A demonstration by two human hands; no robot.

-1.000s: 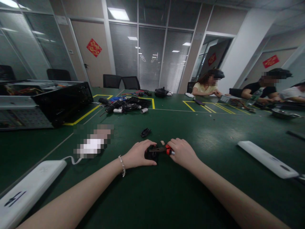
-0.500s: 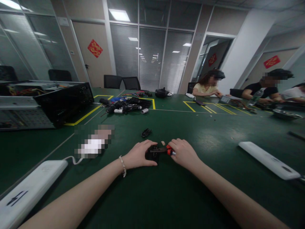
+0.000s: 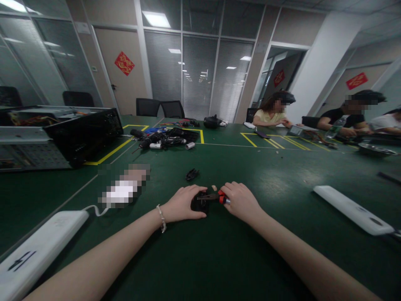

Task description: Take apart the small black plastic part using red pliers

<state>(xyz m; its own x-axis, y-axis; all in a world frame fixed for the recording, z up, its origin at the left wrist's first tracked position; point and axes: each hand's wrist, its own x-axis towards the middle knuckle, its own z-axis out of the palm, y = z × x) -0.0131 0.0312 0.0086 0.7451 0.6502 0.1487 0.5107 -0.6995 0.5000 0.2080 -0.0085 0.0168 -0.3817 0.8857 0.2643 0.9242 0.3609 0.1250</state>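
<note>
My left hand (image 3: 184, 203) is wrapped round a small black part (image 3: 199, 205) on the green table, thumb in front and fingers behind. What kind of part it is I cannot make out. In my right hand (image 3: 241, 198) are red-handled needle-nose pliers (image 3: 222, 197), their dark jaws pointing left over the black part. Whether the jaws grip anything is too small to tell. Just beyond my hands lies a black curved piece (image 3: 192, 174), and a small pale scrap (image 3: 214, 188) rests near the pliers.
White power strips lie at left (image 3: 46, 238) and right (image 3: 354, 210). An opened computer case (image 3: 84, 136) stands at the far left. Beyond my hands is a pile of black cables and tools (image 3: 169, 137). A blurred-out item (image 3: 125, 188) lies left. Several people sit at the far right.
</note>
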